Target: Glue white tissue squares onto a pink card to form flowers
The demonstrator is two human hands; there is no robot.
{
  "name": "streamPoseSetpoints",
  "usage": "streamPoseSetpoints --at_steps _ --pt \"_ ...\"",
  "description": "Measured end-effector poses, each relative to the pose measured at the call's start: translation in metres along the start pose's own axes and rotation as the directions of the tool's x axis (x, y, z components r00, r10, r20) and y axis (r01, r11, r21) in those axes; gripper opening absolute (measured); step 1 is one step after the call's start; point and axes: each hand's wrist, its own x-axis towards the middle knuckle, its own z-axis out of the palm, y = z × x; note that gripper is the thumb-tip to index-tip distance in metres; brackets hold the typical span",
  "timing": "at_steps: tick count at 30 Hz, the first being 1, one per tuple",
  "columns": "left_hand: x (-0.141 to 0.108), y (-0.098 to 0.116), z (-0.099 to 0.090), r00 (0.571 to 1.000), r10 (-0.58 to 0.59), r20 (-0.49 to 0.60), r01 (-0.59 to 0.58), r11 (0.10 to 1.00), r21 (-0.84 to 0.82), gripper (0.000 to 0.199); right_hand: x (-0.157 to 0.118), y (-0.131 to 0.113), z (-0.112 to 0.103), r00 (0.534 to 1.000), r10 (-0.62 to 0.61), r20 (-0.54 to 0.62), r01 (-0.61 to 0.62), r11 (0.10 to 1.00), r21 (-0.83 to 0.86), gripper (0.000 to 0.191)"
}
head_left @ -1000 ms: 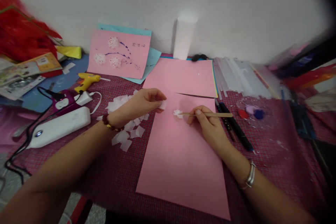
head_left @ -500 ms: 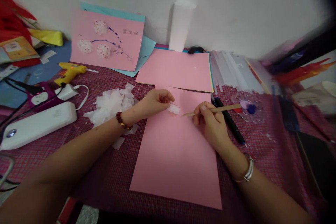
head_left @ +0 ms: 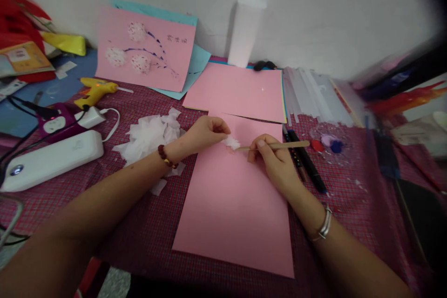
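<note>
A pink sheet (head_left: 237, 209) lies flat before me, with a small white tissue tuft (head_left: 231, 142) near its upper part. My left hand (head_left: 211, 131) is at the tuft's left edge, thumb and fingertips pinched on the tissue. My right hand (head_left: 270, 158) grips a thin wooden stick (head_left: 289, 145), whose tip touches the lower right side of the tuft. A pile of white tissue pieces (head_left: 148, 135) sits left of the sheet, partly behind my left forearm.
Black markers (head_left: 307, 160) and a clear dish (head_left: 344, 151) with red, lilac and blue blobs lie on the right. A yellow glue gun (head_left: 94, 91), white power bank (head_left: 56, 160) and pink flower picture (head_left: 143, 51) are on the left. More pink paper (head_left: 237, 91) lies behind.
My right hand and the stick have shifted left, bringing the tip against the tuft. The tuft looks more bunched up. The whole view has shifted slightly.
</note>
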Motion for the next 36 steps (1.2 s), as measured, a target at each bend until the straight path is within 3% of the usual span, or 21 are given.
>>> streamPoseSetpoints --at_steps 17,24,31,36 --pt "-0.004 0.004 -0.016 0.998 -0.017 0.067 0.017 1.000 0.000 0.006 0.000 0.001 0.000 0.999 -0.008 -0.040 0.010 0.998 0.055 0.021" --pt "0.001 -0.006 -0.015 0.999 -0.029 0.016 0.030 0.998 -0.051 0.013 -0.002 -0.001 0.000 0.999 -0.034 0.040 0.034 0.999 -0.008 0.021" --pt "0.000 -0.005 -0.024 0.992 -0.003 0.127 0.012 0.997 -0.072 0.008 0.001 0.003 0.001 0.999 -0.042 -0.031 0.042 0.999 0.012 0.020" --pt "0.000 -0.001 -0.014 0.971 0.047 0.235 -0.044 0.999 -0.017 0.010 0.002 0.004 0.001 0.999 -0.035 -0.039 0.036 0.999 0.034 0.018"
